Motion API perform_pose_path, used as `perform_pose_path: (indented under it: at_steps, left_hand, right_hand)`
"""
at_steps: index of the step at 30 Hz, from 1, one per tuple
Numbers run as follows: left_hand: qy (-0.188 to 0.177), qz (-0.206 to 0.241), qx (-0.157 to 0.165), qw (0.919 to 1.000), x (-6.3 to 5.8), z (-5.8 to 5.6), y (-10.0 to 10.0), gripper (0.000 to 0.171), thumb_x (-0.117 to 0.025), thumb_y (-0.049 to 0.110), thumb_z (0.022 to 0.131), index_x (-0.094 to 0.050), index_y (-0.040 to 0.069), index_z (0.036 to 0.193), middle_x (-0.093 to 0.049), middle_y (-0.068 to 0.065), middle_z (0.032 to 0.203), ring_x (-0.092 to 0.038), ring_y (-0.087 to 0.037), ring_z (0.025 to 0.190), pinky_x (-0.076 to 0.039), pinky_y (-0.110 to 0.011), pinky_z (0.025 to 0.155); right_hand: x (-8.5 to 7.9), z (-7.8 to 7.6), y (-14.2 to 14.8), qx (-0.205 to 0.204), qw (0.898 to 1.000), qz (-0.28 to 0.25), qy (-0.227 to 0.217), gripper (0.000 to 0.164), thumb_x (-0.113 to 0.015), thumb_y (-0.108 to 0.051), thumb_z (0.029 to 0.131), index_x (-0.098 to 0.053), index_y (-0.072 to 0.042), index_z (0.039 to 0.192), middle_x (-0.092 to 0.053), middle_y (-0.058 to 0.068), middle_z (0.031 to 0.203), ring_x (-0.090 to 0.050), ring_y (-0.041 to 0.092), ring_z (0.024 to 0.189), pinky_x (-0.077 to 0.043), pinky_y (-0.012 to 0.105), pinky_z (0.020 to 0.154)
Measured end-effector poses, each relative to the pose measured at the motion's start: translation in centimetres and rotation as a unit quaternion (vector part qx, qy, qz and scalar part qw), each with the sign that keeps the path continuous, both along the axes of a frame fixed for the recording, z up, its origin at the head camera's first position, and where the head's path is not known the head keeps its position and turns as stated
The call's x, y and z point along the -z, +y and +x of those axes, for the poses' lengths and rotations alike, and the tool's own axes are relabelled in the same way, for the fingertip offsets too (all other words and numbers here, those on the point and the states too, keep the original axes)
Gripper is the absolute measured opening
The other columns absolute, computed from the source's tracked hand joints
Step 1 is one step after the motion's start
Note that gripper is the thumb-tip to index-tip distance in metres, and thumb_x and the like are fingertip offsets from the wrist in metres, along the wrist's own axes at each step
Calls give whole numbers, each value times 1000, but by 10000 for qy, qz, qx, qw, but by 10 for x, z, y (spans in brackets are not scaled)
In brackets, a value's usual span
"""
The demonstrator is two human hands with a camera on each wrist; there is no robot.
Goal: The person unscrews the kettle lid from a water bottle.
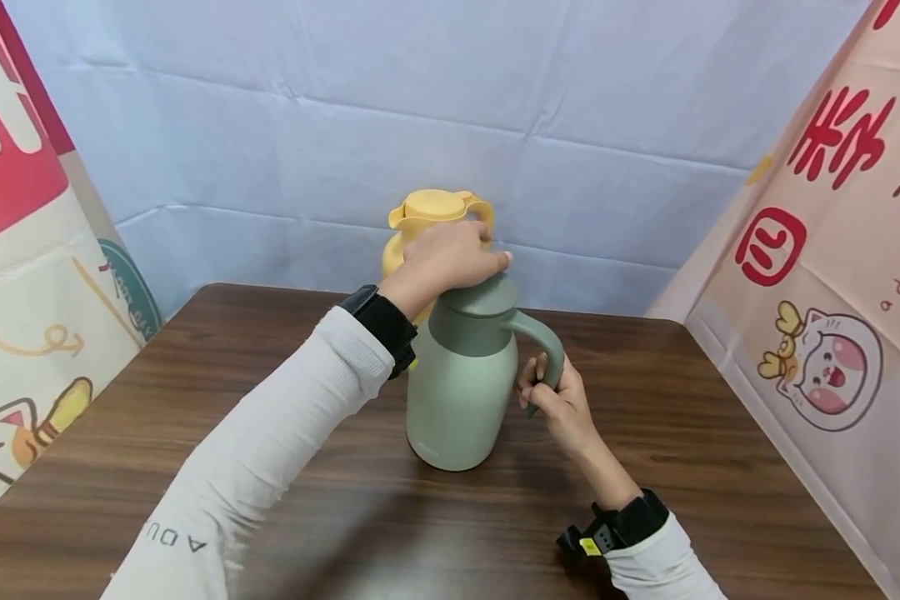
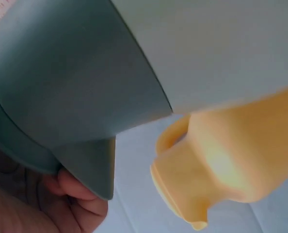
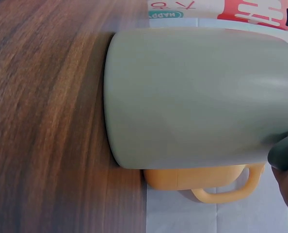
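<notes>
A pale green thermos jug [image 1: 461, 408] with a darker green collar and lid [image 1: 487, 300] stands upright on the wooden table. My left hand [image 1: 456, 254] lies over the far side of that lid, and its fingers [image 2: 78, 187] curl against the spout [image 2: 90, 165] in the left wrist view. On the other side, my right hand [image 1: 566, 408] grips the lower end of the jug's handle [image 1: 546, 340]. A yellow jug [image 1: 435, 206] is right behind the green one, partly hidden by it and by my left hand.
The brown table [image 1: 330, 508] ends at a pale blue cloth backdrop [image 1: 307, 158]. Printed cloth sheets [image 1: 817, 275] hang at both sides. Each wrist wears a black strap [image 1: 633, 521].
</notes>
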State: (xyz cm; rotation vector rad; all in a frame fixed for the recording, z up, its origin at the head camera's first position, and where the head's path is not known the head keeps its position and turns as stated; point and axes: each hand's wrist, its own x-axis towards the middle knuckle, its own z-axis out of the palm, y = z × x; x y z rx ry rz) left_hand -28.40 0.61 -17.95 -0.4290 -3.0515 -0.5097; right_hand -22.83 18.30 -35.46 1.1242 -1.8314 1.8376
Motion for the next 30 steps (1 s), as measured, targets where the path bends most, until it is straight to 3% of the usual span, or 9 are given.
perform_pose_path:
  at_steps: [3, 9, 12, 16, 20, 25, 28, 30]
  left_hand:
    - [60, 21, 209, 9998, 2, -2, -2, 49, -42, 53, 93, -45, 32, 137, -49, 6, 132, -48, -22, 107, -39, -37, 71]
    - [140, 541, 1003, 9934, 3, -6, -10, 36, -45, 42, 97, -59, 21, 123, -58, 3, 116, -53, -16, 94, -42, -30, 71]
    - [48, 924, 1189, 9886, 3, -9, -15, 31, -49, 36, 96, -64, 16, 114, -60, 1, 108, -53, -16, 87, -42, -28, 68]
    - [-78, 1288, 1043, 9861, 2, -11, -20, 28, -54, 36, 93, -64, 12, 82, -54, 2, 83, -50, -15, 67, -41, -27, 57]
    - [-148, 1432, 766, 9866, 2, -13, -23, 43, -57, 35, 91, -42, 12, 58, -33, 1, 58, -36, -13, 46, -38, -26, 46]
    - [-306, 1667, 572, 9839, 3, -17, -25, 43, -58, 31, 89, -37, 13, 56, -26, 3, 51, -27, -11, 39, -28, -24, 42]
    - [-533, 1893, 572, 9788, 2, -19, -26, 23, -57, 26, 90, -56, 12, 72, -45, 2, 63, -26, -10, 39, -28, -24, 42]
    - [-673, 2053, 611, 9745, 2, -19, -28, 14, -56, 23, 91, -62, 12, 84, -46, 1, 64, -25, -10, 38, -28, -23, 42]
  right_hand:
    - [1, 1, 1, 52, 10000, 20, -46, 17, -37, 15, 75, -30, 0, 75, -39, 12, 64, -36, 22, 52, -31, 33, 51]
    - [1, 1, 2, 84, 10000, 9, -47, 16, -37, 15, 76, -30, 1, 76, -40, 12, 64, -36, 22, 52, -31, 32, 51]
    - [1, 1, 1, 73, 9999, 5, -102, 15, -38, 14, 76, -30, 1, 76, -41, 12, 65, -37, 23, 53, -31, 33, 52]
    - [1, 1, -1, 16, 10000, 16, -92, 16, -37, 15, 77, -30, 1, 76, -40, 12, 64, -36, 22, 53, -31, 33, 52]
    - [1, 1, -2, -64, 10000, 11, -55, 17, -37, 15, 78, -29, 0, 76, -38, 11, 64, -33, 22, 52, -30, 33, 52]
    - [2, 1, -1, -44, 9999, 47, -114, 17, -36, 15, 78, -29, 0, 76, -38, 11, 64, -31, 23, 52, -29, 33, 52]
    - [1, 2, -1, 38, 9998, 66, -205, 16, -36, 14, 78, -29, -1, 77, -38, 12, 65, -32, 24, 52, -29, 33, 52]
    - [0, 2, 0, 91, 9995, 72, -277, 17, -36, 14, 78, -29, -1, 77, -38, 13, 65, -32, 24, 52, -29, 33, 53]
